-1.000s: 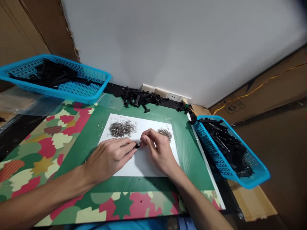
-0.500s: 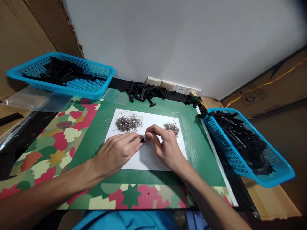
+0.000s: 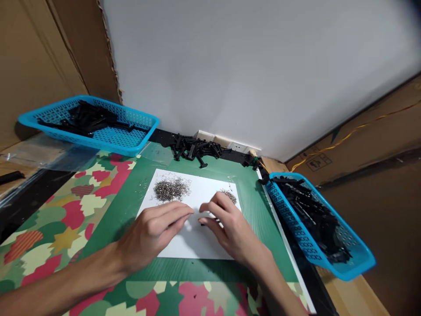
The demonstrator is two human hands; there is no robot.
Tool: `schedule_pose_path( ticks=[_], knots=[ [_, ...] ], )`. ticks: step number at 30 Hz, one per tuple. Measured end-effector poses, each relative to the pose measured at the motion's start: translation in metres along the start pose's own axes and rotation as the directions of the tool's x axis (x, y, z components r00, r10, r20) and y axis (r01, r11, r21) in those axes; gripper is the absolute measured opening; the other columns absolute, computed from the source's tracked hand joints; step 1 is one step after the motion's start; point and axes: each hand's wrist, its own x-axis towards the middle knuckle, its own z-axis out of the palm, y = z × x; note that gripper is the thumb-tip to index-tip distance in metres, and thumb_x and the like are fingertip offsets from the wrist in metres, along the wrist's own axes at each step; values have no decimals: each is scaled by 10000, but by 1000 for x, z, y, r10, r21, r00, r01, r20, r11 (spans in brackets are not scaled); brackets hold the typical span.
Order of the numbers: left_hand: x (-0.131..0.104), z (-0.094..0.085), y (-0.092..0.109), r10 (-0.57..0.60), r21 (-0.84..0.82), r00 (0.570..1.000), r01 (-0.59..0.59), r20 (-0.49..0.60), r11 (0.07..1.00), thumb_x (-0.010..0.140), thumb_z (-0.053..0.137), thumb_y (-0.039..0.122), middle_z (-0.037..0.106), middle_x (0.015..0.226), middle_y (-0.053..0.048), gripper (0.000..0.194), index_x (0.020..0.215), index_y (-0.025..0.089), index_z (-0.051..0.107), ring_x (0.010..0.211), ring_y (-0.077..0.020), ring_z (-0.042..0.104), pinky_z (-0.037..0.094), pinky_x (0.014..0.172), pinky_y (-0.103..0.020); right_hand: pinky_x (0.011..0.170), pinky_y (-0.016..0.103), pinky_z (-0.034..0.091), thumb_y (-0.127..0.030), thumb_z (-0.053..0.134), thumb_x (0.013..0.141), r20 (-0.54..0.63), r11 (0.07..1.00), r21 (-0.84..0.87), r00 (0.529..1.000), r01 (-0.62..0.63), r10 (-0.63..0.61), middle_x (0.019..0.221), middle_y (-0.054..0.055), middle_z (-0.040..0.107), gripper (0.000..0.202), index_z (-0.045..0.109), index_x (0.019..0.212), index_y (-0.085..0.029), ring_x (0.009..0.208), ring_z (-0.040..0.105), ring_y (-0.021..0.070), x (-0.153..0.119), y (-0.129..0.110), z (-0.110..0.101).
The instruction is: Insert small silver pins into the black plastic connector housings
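Observation:
My left hand (image 3: 154, 232) is over the white sheet (image 3: 184, 250), its thumb and fingertips pressed together. Whatever lies in that pinch, if anything, is too small to see. Facing it across a small gap is my right hand (image 3: 232, 226), with the index finger lifted off the thumb. A small black plastic part (image 3: 202, 224) shows at the right thumb tip, mostly hidden by the thumb and fingers. Beyond my left fingers lies a heap of small metal pins or springs (image 3: 171, 189). A smaller metal heap (image 3: 230, 196) is partly covered by my right hand.
Black plastic parts (image 3: 194, 149) are piled at the wall by the sockets (image 3: 238, 147). Blue baskets of black parts stand at the left (image 3: 128, 148) and right (image 3: 358, 268). A green mat (image 3: 263, 245) lies under the sheet; a yellow wire (image 3: 329, 148) runs at right.
My hands have parted slightly; earlier they met around a black part and a thin metal piece. My right index finger has lifted from the thumb. The view has tilted up.

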Motion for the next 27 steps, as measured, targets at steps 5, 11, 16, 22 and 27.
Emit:
schedule_pose_path(
  ticks=[5,11,16,22,27],
  knots=[
    [0,1,4,-33,-12,996,34,85,999,1070,505,126,753,1067,-66,233,1190,180,697,927,-186,725,573,819,-320,818,345,464,-283,491,1112,67,994,-100,996,-44,50,997,68,595,163,631,1135,-202,925,555,214,-18,1,17],
    [-1,4,3,-6,33,996,3,93,999,1048,550,128,753,1022,-57,204,1168,186,703,877,-196,718,553,806,-339,823,365,456,-403,593,1070,67,991,-105,994,-80,87,1004,67,613,213,644,1166,-220,930,549,228,-33,7,13],
    [0,4,4,13,23,997,-14,79,1000,1035,562,114,752,996,-51,193,1139,185,708,858,-192,718,543,783,-333,830,382,435,-400,722,995,89,976,-164,983,-143,159,988,48,650,196,672,1115,-253,950,542,247,-47,9,8],
    [-2,4,4,34,26,996,-36,84,999,1023,562,99,754,988,-44,201,1129,187,709,842,-190,722,545,767,-336,794,360,435,-252,641,1039,-122,961,-235,985,-147,121,904,42,664,49,685,1033,-233,895,557,235,-62,16,-15],
    [-2,4,3,68,37,995,-71,70,997,1023,554,97,761,980,-49,212,1132,184,713,832,-194,729,556,758,-340,765,375,427,-435,706,974,-574,689,-518,803,-507,160,839,63,665,230,732,994,-207,800,572,252,-87,73,-110]
  ],
)
